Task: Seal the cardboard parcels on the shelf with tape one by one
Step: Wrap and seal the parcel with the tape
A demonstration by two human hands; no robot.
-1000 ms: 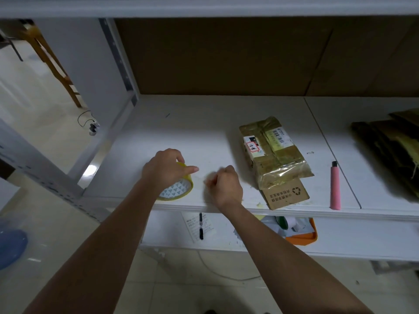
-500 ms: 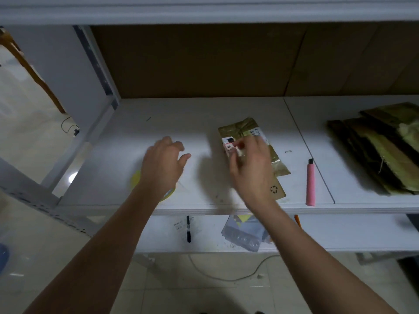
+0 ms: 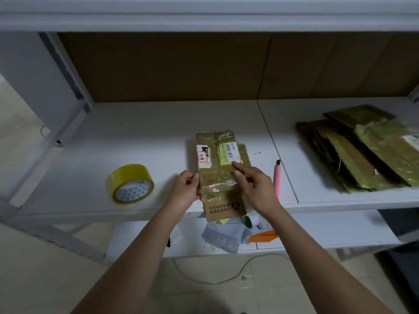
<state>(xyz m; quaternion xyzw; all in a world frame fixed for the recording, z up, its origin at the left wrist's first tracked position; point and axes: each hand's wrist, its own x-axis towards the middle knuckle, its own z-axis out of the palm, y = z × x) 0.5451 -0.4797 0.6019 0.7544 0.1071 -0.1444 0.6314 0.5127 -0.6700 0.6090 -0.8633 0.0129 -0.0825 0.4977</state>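
A small cardboard parcel [image 3: 217,155] wrapped in shiny tape, with white labels on top, lies on the white shelf [image 3: 140,132] near its front edge. My left hand [image 3: 186,191] grips the parcel's left side. My right hand [image 3: 256,186] holds its right side, with the thumb on a strip of tape across the top. A yellow roll of tape [image 3: 131,183] stands free on the shelf to the left of my hands.
A pink utility knife [image 3: 277,177] lies just right of the parcel. Several flat taped cardboard parcels [image 3: 362,148] are stacked at the right of the shelf. A lower shelf [image 3: 317,232] holds plastic bags, an orange item and a pen.
My left hand has let go of the tape roll and moved right onto the parcel. My right hand now holds the parcel's right side. The camera view has shifted left.
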